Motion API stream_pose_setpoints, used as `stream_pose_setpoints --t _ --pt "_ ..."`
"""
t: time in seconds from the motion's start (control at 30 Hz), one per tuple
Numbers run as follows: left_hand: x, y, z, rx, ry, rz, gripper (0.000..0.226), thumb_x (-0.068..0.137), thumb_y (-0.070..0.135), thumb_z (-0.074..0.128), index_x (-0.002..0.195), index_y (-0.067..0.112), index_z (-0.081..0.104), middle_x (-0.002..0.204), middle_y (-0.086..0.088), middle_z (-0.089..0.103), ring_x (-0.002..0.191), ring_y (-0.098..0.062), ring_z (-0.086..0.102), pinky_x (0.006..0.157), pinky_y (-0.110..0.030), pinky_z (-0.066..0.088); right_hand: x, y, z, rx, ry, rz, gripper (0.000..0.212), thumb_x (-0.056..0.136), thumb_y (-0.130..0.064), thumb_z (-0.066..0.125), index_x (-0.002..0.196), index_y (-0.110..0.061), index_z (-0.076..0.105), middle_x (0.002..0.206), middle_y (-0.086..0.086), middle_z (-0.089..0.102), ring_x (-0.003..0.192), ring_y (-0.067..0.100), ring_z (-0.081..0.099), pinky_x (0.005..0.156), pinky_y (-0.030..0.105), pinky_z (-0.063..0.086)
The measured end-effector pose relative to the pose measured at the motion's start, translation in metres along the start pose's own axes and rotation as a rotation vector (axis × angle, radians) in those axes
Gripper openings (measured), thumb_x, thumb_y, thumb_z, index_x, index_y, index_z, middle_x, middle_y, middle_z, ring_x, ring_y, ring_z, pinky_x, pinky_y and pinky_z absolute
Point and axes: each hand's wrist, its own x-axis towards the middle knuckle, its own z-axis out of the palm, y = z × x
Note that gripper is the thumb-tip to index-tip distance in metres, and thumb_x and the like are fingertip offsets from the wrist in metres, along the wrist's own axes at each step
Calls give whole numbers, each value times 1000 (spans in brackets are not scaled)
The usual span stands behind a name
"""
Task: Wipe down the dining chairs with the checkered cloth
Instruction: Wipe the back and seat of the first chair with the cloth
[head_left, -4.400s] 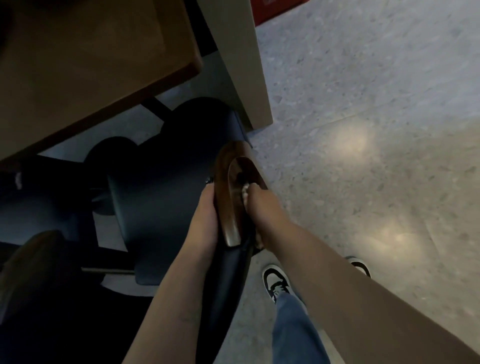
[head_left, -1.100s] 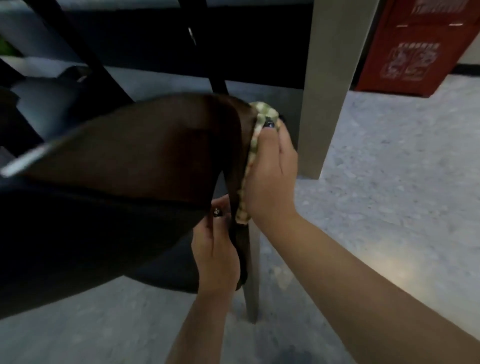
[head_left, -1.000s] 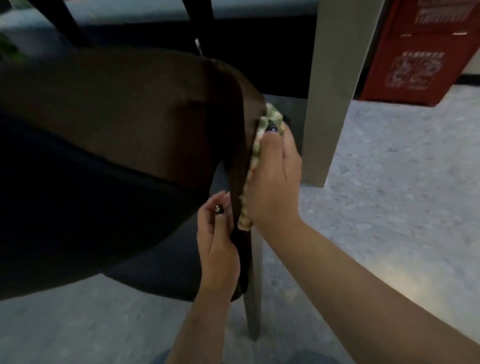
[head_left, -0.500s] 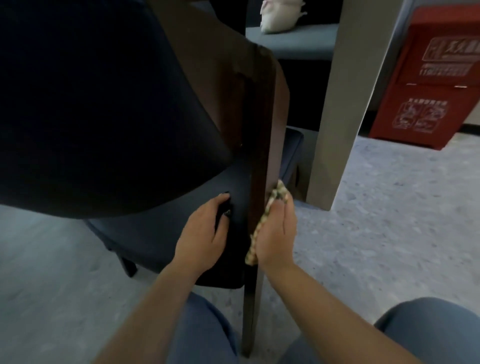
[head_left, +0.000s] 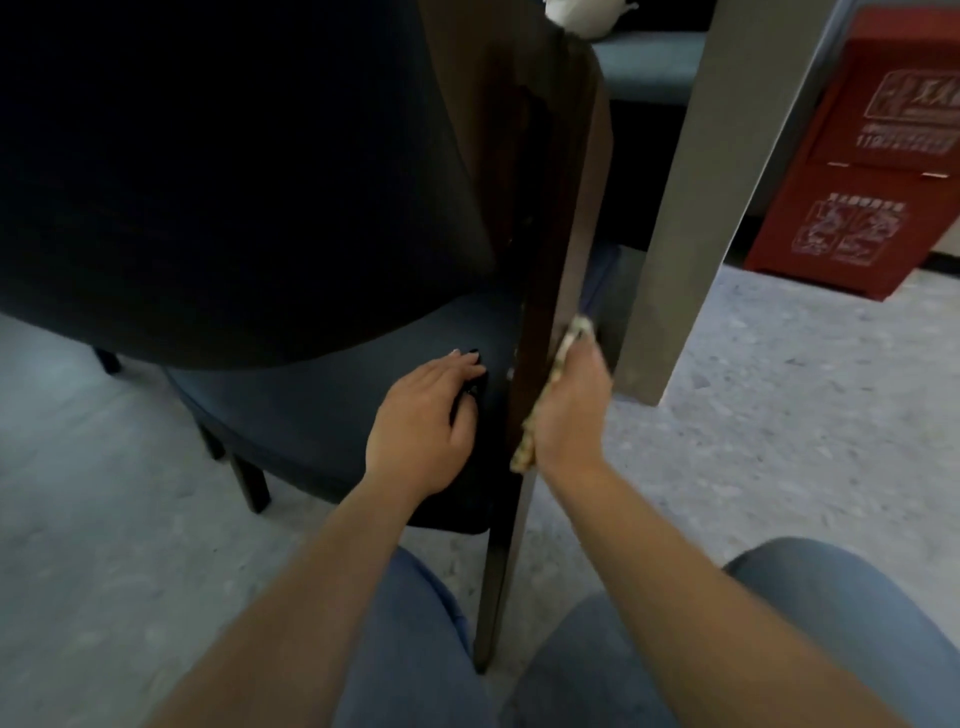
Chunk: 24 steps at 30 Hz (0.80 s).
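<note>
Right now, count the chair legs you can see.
3: the wooden rear leg under the right hand and checkered cloth, and two dark legs at left. Others may be hidden behind the seat.

Tight gap beside the chair leg

At two o'clock we found the table leg (head_left: 691, 208) crowding the chair leg (head_left: 540, 322); bare floor (head_left: 779, 441) lay open at three, the backrest (head_left: 234, 171) blocked ten.
</note>
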Motion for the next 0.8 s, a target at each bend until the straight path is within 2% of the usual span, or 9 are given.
stream_pose_setpoints --t 0.1,0.2,0.27,0.4,0.57,0.63,0.67,0.73,0.8 --pt "-1 1 1 -21 20 -10 39 91 23 45 124 17 65 134 5 61 132 -9 47 112 -31 35 -18 28 -10 -27 11 -2 38 97 -26 33 122 -7 55 115 27 59 109 43 55 98 56 43" --pt "-1 1 1 -20 19 -4 39 92 22 44 124 17 65 135 5 60 132 -10 48 112 -30 34 -24 25 -9 -96 35 -179 39 91 -31 32 126 -26 48 124 3 58 118 18 54 107 43 40" --pt "-2 1 1 -19 20 1 38 93 21 45 125 17 65 135 4 60 133 -10 47 112 -31 35 -28 22 -5 -175 22 -393 45 94 -29 32 138 -20 38 140 -2 44 131 6 41 113 26 30" --pt "-3 -1 1 -57 28 20 31 97 16 55 126 17 65 134 2 62 130 -14 52 105 -43 45 -24 8 8 -513 -33 -838 61 95 -14 42 145 8 17 152 24 18 144 27 19 118 32 20" --pt "-4 -3 2 -27 24 49 39 94 18 45 128 14 64 138 2 58 135 -11 45 113 -38 38 0 -46 24 -556 -21 -962 57 93 -6 42 139 20 20 148 36 22 142 40 21 118 31 17" --pt "-5 -2 2 -16 33 37 41 93 21 43 127 16 65 138 3 58 135 -9 44 114 -30 32 21 -72 26 -504 -36 -927 55 94 -10 37 142 15 25 149 29 29 141 32 25 117 22 16" --pt "-5 -2 1 -12 28 32 41 93 21 43 128 16 64 139 4 57 135 -8 43 114 -28 30 30 -82 26 -411 -54 -811 54 95 -16 35 142 8 32 147 22 36 138 25 31 115 19 19" --pt "-5 -3 2 0 11 25 39 95 20 45 129 18 62 141 6 55 136 -7 41 114 -26 27 39 -83 22 -128 -87 -483 47 91 -30 35 121 -3 58 122 13 60 115 20 52 104 31 37" --pt "-4 -4 3 10 5 23 39 95 20 45 130 19 62 141 7 55 137 -5 40 114 -24 25 32 -61 11 33 -146 -187 41 89 -35 37 91 -1 60 87 16 58 84 25 54 83 44 44"
